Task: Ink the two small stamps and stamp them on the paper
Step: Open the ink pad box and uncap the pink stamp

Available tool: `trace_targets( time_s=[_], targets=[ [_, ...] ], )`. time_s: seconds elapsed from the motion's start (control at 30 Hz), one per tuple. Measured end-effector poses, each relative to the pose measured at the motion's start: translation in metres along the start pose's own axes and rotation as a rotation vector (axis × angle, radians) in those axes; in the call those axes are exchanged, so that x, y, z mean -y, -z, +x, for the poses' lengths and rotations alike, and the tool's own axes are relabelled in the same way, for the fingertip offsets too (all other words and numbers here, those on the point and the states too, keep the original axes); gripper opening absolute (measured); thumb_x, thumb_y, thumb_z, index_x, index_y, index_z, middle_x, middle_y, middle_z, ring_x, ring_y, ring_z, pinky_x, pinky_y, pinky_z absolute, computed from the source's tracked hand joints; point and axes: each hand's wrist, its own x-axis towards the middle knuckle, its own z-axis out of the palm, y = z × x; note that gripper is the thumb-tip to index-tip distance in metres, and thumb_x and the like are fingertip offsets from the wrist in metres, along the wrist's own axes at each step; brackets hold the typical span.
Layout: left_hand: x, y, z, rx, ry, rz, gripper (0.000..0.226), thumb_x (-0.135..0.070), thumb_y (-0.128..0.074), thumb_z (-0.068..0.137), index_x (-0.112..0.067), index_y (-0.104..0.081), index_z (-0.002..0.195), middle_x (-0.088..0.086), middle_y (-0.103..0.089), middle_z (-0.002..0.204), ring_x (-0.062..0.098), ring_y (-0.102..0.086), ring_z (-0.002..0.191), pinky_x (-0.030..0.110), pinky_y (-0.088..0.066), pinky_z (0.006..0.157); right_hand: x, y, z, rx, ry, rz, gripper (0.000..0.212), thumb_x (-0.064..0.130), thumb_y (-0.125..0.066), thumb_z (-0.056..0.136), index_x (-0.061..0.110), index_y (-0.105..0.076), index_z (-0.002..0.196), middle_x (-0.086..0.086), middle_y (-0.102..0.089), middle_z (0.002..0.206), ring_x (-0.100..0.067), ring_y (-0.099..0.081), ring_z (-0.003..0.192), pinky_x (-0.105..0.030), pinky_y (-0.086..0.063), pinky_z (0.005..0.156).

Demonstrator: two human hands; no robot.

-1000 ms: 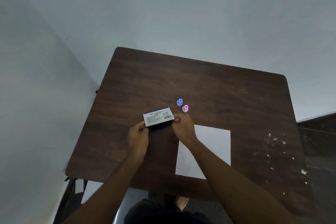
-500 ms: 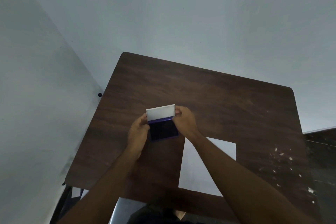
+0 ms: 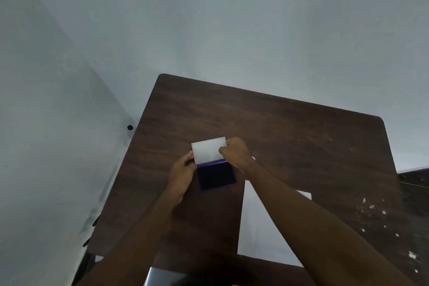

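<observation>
Two bare hands hold an opened ink pad (image 3: 217, 177) near the middle of the dark wood desk (image 3: 290, 127), and we take that pad as our landmark. Our left hand (image 3: 183, 170) grips the pad's left edge, fingers curled narrow against the case. Our right hand (image 3: 235, 153) pinches the far right corner of the white lid (image 3: 207, 150), which stands tipped up and back from the pad's far edge. The pad itself is a flat purple tray with a very dark inked face, its long axis running across from left to right.

Only a sliver of pink (image 3: 253, 158) shows just right of the pad, tucked behind our right wrist; we judge this to be one small stamp. We cannot see the second stamp, which is probably hidden by the same hand. So the stamps lie to the right of the pad and slightly beyond it, nearest our right hand, which we judge should reach for them once it lets the lid go.

White paper (image 3: 260, 223) lies flat to the near right of the pad, partly under our right forearm, with no marks that we can see.
</observation>
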Motion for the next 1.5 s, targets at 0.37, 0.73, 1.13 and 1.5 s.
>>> trace_targets(
  time_s=[0.37,0.73,1.13,1.5],
  targets=[
    [0.003,-0.001,0.003,-0.078,-0.090,0.147,0.042,-0.009,-0.052,0.091,-0.021,-0.053,0.132,0.001,-0.058,0.131,0.012,-0.056,0.113,0.036,-0.053,0.093,-0.002,0.010,-0.003,-0.176,0.102,-0.016,0.014,0.004,-0.054,0.085,-0.002,-0.066,0.083,-0.014,-0.066,0.084,-0.024,-0.063,0.079,-0.040,-0.055,0.073],
    [-0.009,-0.025,-0.011,0.031,-0.115,0.140,0.040,0.000,-0.042,0.091,-0.028,-0.064,0.109,-0.014,-0.066,0.099,0.006,-0.059,0.093,0.021,-0.045,0.073,-0.064,0.039,-0.002,-0.145,-0.095,-0.357,0.020,0.022,-0.070,0.080,0.006,-0.064,0.090,-0.016,-0.064,0.102,-0.028,-0.061,0.094,-0.035,-0.053,0.078],
    [-0.001,-0.030,-0.037,0.123,-0.208,0.177,0.036,0.005,-0.047,0.090,-0.019,-0.067,0.109,-0.005,-0.069,0.101,0.011,-0.063,0.094,0.027,-0.053,0.085,-0.075,0.026,-0.020,-0.275,-0.190,0.110,0.016,0.027,-0.071,0.083,0.011,-0.070,0.085,0.001,-0.064,0.071,-0.007,-0.058,0.060,-0.018,-0.044,0.056],
    [-0.020,-0.060,-0.051,0.218,-0.210,0.176,0.036,-0.029,-0.058,0.092,-0.011,-0.058,0.123,0.007,-0.065,0.117,0.020,-0.064,0.100,0.024,-0.052,0.087,-0.072,0.037,-0.087,-0.017,0.013,0.720,0.024,0.025,-0.070,0.083,0.012,-0.073,0.102,-0.004,-0.076,0.088,-0.019,-0.072,0.075,-0.023,-0.058,0.067]
  ],
)
